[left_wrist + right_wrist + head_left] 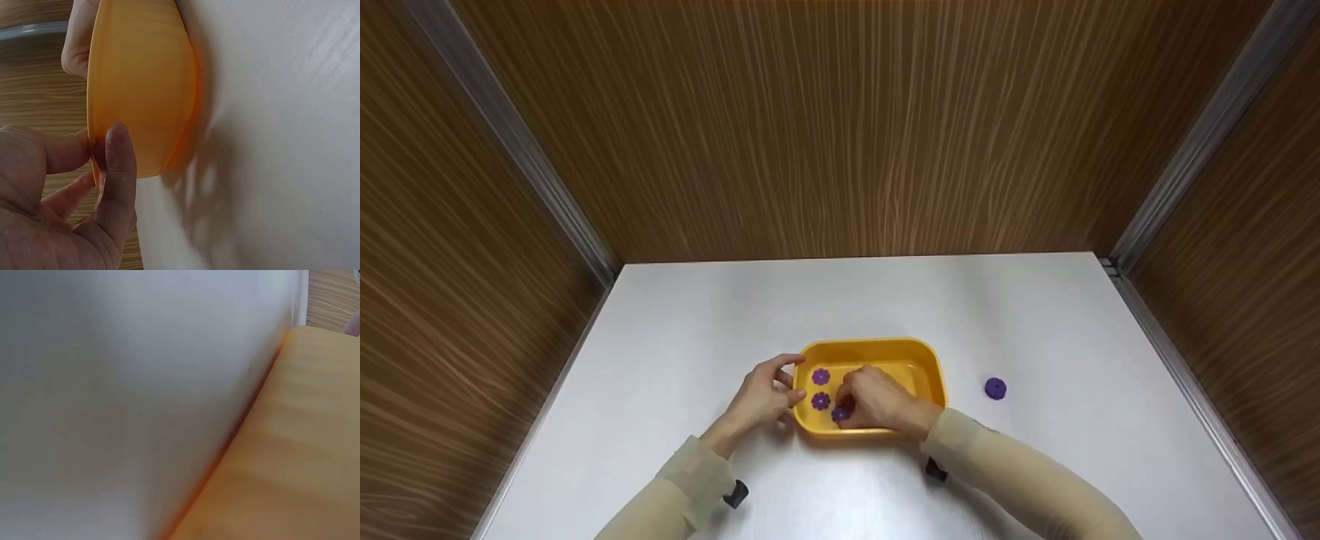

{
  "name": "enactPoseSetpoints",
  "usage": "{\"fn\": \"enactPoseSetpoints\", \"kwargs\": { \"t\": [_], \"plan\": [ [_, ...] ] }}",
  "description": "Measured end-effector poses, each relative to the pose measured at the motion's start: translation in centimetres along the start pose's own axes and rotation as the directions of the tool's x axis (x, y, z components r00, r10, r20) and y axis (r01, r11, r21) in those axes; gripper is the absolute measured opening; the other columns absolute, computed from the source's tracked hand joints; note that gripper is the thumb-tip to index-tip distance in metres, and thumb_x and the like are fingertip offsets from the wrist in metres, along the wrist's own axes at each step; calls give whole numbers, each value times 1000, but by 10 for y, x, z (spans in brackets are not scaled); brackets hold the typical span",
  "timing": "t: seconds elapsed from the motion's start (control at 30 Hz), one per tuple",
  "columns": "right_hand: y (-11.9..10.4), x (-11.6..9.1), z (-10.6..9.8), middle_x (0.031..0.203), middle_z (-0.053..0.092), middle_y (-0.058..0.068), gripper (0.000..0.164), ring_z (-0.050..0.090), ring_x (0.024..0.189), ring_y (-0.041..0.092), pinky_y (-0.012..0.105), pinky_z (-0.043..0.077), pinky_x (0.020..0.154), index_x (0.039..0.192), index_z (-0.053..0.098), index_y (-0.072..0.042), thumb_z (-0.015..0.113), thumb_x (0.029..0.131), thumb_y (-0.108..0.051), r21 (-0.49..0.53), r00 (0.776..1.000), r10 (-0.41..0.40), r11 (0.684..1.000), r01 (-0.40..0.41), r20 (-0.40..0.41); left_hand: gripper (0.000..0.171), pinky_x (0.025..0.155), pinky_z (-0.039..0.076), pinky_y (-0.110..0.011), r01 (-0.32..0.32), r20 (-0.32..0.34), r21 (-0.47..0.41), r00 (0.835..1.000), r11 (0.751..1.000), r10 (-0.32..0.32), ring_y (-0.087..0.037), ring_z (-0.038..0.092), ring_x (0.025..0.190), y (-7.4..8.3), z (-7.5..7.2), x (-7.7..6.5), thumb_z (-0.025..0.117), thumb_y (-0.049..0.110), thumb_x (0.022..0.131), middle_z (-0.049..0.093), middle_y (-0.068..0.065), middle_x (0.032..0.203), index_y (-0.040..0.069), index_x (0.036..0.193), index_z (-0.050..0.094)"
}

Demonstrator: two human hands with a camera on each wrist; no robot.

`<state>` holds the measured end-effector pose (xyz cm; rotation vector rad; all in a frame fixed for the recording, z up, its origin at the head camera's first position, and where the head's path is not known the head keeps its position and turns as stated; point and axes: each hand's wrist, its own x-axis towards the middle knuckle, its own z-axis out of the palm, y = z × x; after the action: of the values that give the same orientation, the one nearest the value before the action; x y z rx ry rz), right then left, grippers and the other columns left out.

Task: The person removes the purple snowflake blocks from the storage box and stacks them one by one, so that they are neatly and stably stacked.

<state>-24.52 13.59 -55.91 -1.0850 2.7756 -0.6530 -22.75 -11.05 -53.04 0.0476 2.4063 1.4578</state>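
Note:
A yellow plastic tray (pixel 926 367) stands on the white table. At its left end my left hand (pixel 761 395) pinches the rim; in the left wrist view the left hand (pixel 73 208) has a finger against the outer wall. My right hand (pixel 874 397) reaches down inside the tray, its fingers around a purple flower-shaped disc (pixel 838 415) near the front wall. Two like purple discs lie along the tray's left side, an upper disc (pixel 820 376) and a lower disc (pixel 820 401). The right wrist view shows only the tray's outer wall (pixel 292 455) and table, with the right fingers hidden.
Right of the tray, a round purple piece with a notched edge (pixel 995 388) sits on the white table (pixel 697 322). Brown wood-grain panels (pixel 855 135) rise behind and at both sides, with grey metal strips (pixel 1174 397) along their edges.

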Motion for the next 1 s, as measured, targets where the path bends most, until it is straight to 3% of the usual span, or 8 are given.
{"fn": "enactPoseSetpoints", "kwargs": {
  "t": [0.27,0.53,0.73,1.0],
  "plan": [
    [-2,-4,-3,93,85,-5,29,68,78,4,23,61,77,105,89,-18,95,87,-39,12,995,95,995,-95,-14,60,66,69,-34,6,0,8,1000,1000,-6,-17,69,68,-1,0,1,77,5,102,63,-11,118,22,158,62],
    [0,-13,-11,94,83,-3,34,65,79,4,18,55,72,111,89,-16,96,86,-38,-11,995,13,1000,-14,-97,61,66,70,-35,-9,-2,1,1000,1000,9,-18,70,68,1,0,1,77,3,101,63,-11,116,20,158,63],
    [6,-23,-19,90,80,-6,31,59,75,0,17,50,67,107,90,-21,97,83,-38,-4,991,19,1000,-20,-135,62,66,70,-37,-20,8,-7,1000,1000,20,-17,70,66,0,-1,1,78,2,101,63,-11,115,19,158,63],
    [19,-37,-37,87,83,-1,26,71,74,8,19,59,68,100,90,-15,98,79,-29,4,974,-16,1000,17,-227,61,65,70,-39,-27,17,-10,999,1000,27,-20,72,67,-1,-3,0,77,3,102,63,-11,116,19,159,62]
  ]
}}
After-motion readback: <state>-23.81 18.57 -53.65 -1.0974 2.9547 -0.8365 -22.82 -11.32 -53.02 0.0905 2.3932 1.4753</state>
